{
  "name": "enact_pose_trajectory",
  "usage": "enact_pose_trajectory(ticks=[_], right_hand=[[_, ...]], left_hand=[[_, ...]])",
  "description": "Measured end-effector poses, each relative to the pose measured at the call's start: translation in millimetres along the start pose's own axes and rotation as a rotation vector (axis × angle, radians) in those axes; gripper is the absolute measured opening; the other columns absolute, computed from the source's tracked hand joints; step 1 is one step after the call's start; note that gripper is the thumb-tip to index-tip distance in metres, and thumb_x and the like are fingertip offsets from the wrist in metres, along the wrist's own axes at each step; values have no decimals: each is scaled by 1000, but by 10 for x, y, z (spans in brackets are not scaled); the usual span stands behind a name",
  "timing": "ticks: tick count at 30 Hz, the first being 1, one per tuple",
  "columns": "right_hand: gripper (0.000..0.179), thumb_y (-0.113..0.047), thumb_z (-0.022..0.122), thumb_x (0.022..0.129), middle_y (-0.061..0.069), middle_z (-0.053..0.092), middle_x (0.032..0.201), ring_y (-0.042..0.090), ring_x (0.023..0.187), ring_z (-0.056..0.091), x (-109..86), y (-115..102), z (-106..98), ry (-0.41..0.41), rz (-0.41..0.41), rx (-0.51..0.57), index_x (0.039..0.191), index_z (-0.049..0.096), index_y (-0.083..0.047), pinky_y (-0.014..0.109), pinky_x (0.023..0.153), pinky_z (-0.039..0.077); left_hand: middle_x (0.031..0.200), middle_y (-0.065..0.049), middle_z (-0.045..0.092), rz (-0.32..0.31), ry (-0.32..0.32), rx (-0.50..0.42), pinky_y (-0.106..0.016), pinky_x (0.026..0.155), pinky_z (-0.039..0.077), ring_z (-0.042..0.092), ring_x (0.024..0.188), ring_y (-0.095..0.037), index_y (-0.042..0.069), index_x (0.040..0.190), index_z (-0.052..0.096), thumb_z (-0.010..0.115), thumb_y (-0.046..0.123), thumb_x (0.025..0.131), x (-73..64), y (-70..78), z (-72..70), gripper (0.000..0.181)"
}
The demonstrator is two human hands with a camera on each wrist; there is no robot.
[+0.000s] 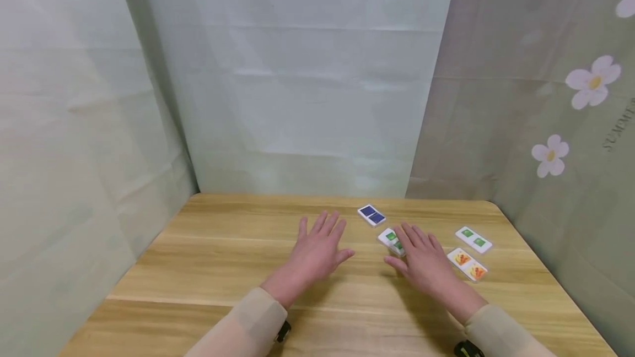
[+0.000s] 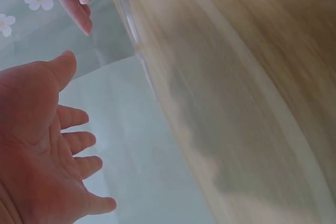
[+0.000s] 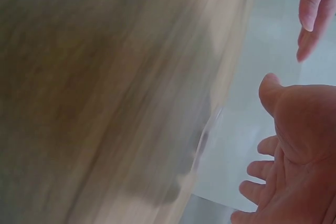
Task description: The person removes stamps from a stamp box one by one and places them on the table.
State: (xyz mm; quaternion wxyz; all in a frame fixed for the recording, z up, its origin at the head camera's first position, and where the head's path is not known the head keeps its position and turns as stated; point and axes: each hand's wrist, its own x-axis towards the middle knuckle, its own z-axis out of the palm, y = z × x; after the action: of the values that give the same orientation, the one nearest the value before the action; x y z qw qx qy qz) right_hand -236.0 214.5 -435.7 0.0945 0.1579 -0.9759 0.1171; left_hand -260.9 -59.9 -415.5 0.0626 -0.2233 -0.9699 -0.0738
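Observation:
Both hands are held above the wooden table with fingers spread and nothing in them. The left hand (image 1: 317,249) is over the table's middle. In the left wrist view, the left hand's palm (image 2: 37,129) is above the surface and its shadow. My right hand (image 1: 424,260) partly covers a white picture card (image 1: 388,237) with green squares. Right of that hand lie a card with orange pictures (image 1: 467,264) and another green-square card (image 1: 473,239). A card with two dark blue panels (image 1: 371,215) lies farther back, between the hands.
The wooden table (image 1: 198,269) has rounded back corners. Pale cloth (image 1: 297,81) hangs behind it and at the left. A grey-green cloth with white flowers (image 1: 549,156) hangs at the right.

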Motion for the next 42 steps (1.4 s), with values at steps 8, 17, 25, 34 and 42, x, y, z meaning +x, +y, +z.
enact_pose_trajectory(ticks=[8, 17, 25, 34, 42], right_hand=[[79, -48, 68, 109, 29, 41, 169, 53, 155, 38, -29, 72, 19, -3, 10, 9, 167, 43, -2, 75, 124, 25], [78, -50, 67, 109, 31, 43, 167, 54, 153, 39, -47, 117, 19, -17, 10, -4, 166, 45, -1, 76, 122, 27], [77, -48, 69, 108, 32, 47, 163, 56, 151, 43, -87, 143, 18, -12, 4, -6, 163, 48, 1, 77, 119, 31], [78, -50, 67, 109, 32, 48, 163, 56, 150, 43, -114, 167, 7, -63, -1, -8, 162, 48, 4, 77, 119, 31], [78, -52, 66, 109, 31, 49, 162, 55, 150, 44, -119, 179, 37, -102, 12, -7, 161, 50, 4, 76, 120, 32]], left_hand=[[178, -8, 35, 33, -21, -18, -74, 128, 10, 23, 166, -34, 16, 169, 46, 58, 61, 110, 132, 129, 86, 75], [178, -8, 35, 62, -32, -3, -74, 128, 15, 25, 166, -34, 16, 169, 45, 59, 60, 110, 216, 229, 132, 74], [178, -7, 35, 85, -38, 1, -73, 128, 17, 27, 165, -34, 18, 168, 47, 60, 59, 110, 298, 267, 197, 73], [178, -8, 34, 107, -75, -24, -74, 127, 17, 30, 164, -36, 17, 169, 45, 60, 58, 110, 378, 340, 267, 73], [177, -5, 37, 131, -114, -20, -73, 127, 20, 30, 164, -35, 18, 169, 45, 60, 57, 111, 441, 416, 318, 71]])
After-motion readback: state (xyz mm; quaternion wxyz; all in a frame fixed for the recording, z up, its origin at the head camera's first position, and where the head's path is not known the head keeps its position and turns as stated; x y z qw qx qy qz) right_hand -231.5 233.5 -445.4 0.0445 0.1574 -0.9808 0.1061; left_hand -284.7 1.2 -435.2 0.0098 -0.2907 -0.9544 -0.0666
